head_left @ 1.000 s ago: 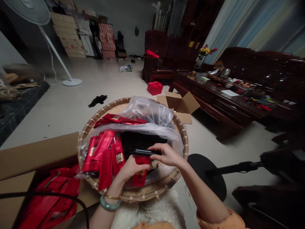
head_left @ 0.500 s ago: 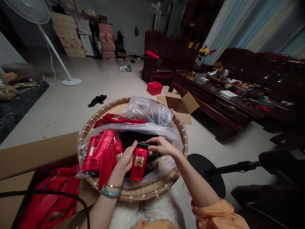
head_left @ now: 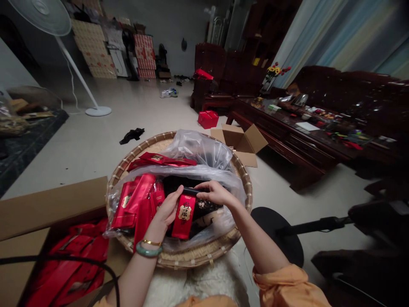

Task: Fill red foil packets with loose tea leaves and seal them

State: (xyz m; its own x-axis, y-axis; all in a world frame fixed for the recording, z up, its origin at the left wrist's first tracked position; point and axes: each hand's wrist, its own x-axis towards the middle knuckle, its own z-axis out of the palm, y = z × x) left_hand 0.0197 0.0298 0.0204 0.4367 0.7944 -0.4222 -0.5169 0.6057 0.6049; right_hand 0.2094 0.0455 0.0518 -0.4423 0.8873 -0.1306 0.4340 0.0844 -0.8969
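Remotely I see left hand point(head_left: 168, 209) holding red packet point(head_left: 182, 226) near its top | right hand point(head_left: 214, 192) gripping black bar point(head_left: 190, 191) across it | packet above plastic bag point(head_left: 204, 147) in woven basket point(head_left: 198, 260) | cream label point(head_left: 185, 212), black characters, apparently 鸭屎香 | small print point(head_left: 188, 196) too fine for me

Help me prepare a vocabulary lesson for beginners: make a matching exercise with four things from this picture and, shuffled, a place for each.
Things:
1. black bar
2. green bangle
3. clear plastic bag
4. red box

Places:
A. on the floor, beyond the woven basket
B. at the top end of a red packet, between the left hand and right hand
C. spread in the woven basket
D. around the left wrist

Pairs: 1-B, 2-D, 3-C, 4-A
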